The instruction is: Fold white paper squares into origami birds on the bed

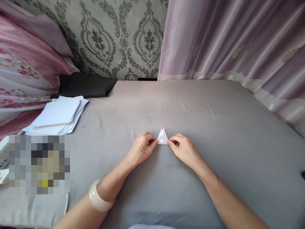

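A small folded white paper (163, 136), roughly triangular with split points at its top, is held over the grey cloth in the middle of the view. My left hand (144, 146) pinches its lower left corner between thumb and fingers. At the lower right corner, my right hand (184, 149) has a like pinch. Both hands rest close to the cloth. A pale bangle (98, 197) circles my left forearm.
Grey cloth (190, 105) covers the wide surface. To the left lies a stack of white paper sheets (57, 111), with a folded black item (88, 85) behind it. A blurred patch (40, 163) hides things nearer. Lilac curtains (214, 41) hang at the right.
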Motion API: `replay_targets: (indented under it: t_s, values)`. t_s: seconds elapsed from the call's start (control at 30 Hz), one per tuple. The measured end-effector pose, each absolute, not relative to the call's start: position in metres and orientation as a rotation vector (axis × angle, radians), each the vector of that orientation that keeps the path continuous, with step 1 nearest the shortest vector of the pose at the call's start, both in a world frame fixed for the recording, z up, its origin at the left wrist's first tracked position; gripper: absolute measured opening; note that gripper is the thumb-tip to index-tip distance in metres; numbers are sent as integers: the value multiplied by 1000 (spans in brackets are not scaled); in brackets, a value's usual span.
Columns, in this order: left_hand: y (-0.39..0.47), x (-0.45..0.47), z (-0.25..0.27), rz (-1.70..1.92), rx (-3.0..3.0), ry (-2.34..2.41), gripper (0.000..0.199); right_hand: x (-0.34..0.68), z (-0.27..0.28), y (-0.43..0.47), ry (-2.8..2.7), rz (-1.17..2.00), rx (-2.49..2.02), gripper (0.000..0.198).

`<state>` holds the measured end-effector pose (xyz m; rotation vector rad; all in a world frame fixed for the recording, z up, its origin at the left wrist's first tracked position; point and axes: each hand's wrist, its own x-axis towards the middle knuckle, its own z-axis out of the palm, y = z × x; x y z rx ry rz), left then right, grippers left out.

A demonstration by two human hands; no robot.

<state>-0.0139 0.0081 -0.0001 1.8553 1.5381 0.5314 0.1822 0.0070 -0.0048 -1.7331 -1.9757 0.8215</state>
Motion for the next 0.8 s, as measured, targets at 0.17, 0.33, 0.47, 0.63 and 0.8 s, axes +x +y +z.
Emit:
replay_targets:
  t_s: [0.17, 0.33, 0.47, 0.63, 0.8]
  values:
    - [11, -13, 2, 528, 1808, 1533, 18, 180, -1, 7, -1924, 873, -1800, 19]
    - [14, -15, -1, 549, 1786, 1501, 17, 180, 1, 8, -1902, 889, -1781, 24]
    - [13, -15, -2, 544, 1792, 1512, 17, 180, 1, 7, -1886, 903, -1775, 26]
    - [12, -13, -3, 546, 1850, 1534, 18, 179, -2, 8, -1897, 879, -1768, 23]
    - [12, -12, -4, 531, 1846, 1531, 17, 178, -2, 7, -1927, 846, -1787, 23]
